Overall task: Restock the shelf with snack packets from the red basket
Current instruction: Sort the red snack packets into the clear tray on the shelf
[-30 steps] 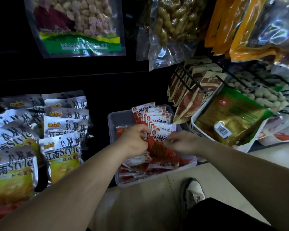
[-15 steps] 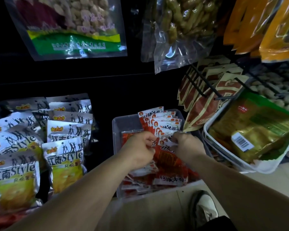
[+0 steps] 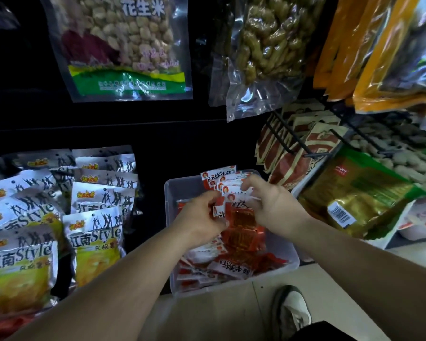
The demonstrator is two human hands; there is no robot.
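Where the left hand [image 3: 202, 219] sits: centre of the frame, over the clear bin [image 3: 182, 185]; its fingers are curled, pinching the left edge of a small stack of red packets [image 3: 241, 215].
Right hand [image 3: 271, 205]: just right of it, fingers bent round the white top strip of the same stack.
Why held so: by my reading, a hold from both sides keeps the slippery packets squared up and on edge, ready to slot in.
Standing row [image 3: 218, 177]: just above the hands, at the bin's far end, packets upright with labels facing out; the stack probably joins its front.
Loose packets [image 3: 234, 268]: flat and jumbled at the bin's near end, lower centre.
Red basket: not plainly visible; a red blur in the lower left corner may be it, I cannot tell.
Neighbours: silver-and-yellow bags [image 3: 94, 244] in overlapping rows at left; a shoe [image 3: 290, 313] on the floor, lower right.
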